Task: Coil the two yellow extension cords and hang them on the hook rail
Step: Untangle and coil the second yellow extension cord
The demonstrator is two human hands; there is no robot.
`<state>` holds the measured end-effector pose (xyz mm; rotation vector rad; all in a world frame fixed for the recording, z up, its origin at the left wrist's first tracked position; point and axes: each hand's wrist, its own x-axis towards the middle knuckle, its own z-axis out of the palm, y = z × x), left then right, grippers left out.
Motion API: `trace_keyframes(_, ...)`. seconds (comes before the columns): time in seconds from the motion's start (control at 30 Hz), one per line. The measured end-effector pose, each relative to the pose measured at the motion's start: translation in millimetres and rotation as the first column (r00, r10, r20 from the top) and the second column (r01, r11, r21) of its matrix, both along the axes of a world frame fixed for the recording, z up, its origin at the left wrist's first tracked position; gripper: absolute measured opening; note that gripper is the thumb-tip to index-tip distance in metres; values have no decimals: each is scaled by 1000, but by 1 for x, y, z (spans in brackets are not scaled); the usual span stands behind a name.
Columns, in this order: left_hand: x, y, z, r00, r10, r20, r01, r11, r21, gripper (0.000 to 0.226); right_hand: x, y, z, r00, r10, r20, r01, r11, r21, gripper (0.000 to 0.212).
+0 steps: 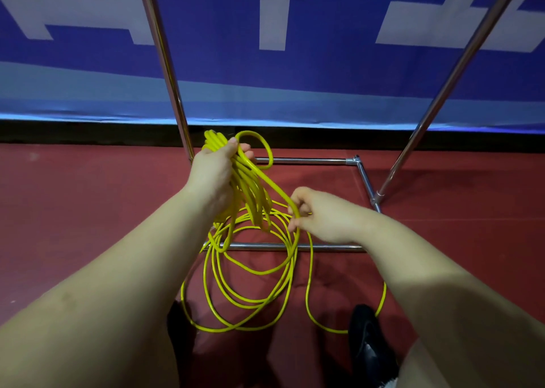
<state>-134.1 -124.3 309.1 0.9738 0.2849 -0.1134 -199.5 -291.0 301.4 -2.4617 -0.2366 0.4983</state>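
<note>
Above the red floor (88, 210), in front of the chrome rack base (300, 161), the left hand (213, 175) grips a gathered bundle of loops of a yellow extension cord (250, 199), fingers and thumb curled round the top of the bundle. The right hand (315, 213) pinches a single strand of the same cord just below and beside the bundle, fingers bent round it. From that pinch the cord runs down to loose loops (250, 296) lying on the floor, across the near bar of the rack base (324, 247) and back towards the person's dark shoe (368, 346). Two slanting chrome poles (165, 63) rise from the base against a blue and white banner (280, 63). No hooks are in view, and whether the floor loops include a second cord cannot be told.

Judgement: the coiling step is in hand and only partly done, as much cord is uncoiled on the floor. The next move calls for the right hand to carry its strand up to the left hand as a fresh loop, matched in size to those held, while the left hand opens just enough to admit it without dropping the bundle. Risk: floor loops overlap and may snag on the near bar
</note>
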Motion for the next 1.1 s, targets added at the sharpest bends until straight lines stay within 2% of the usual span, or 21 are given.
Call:
trace_keyframes(0.1,5,7,4,999,19,-28,-19,1000,-15,17,5,-7,6,987,-98,130,85,991,100,18)
trace_keyframes(0.17,4,7,4,1000,-3,-24,5,999,53,16,7,-12,10,958,-220,184,170,952,253,18)
trace_keyframes(0.27,-3,3,0,994,-110,-7,110,976,186,22,8,-16,21,914,-382,137,277,833,479,18)
trace_keyframes(0.4,-11,2,6,970,-242,-2,235,942,241,17,6,-18,28,895,-439,75,330,767,550,15)
trace_keyframes(0.5,-20,-1,11,926,-376,29,352,891,285,15,7,-17,29,864,-500,-56,421,657,625,13)
trace_keyframes(0.67,-33,-11,12,830,-556,37,513,789,340,13,11,-12,28,766,-506,-396,607,368,704,4)
trace_keyframes(0.77,-39,-16,9,774,-632,22,588,733,342,14,14,-10,29,710,-454,-538,664,179,726,12)
trace_keyframes(0.83,-43,-19,7,730,-683,18,636,689,347,15,15,-10,28,669,-451,-591,694,95,714,16)
trace_keyframes(0.93,-45,-20,6,656,-755,18,701,618,356,16,17,-11,26,629,-469,-620,713,28,701,16)
trace_keyframes(1.1,-48,-19,8,635,-772,4,704,581,408,8,21,-14,22,648,-414,-639,717,50,695,13)
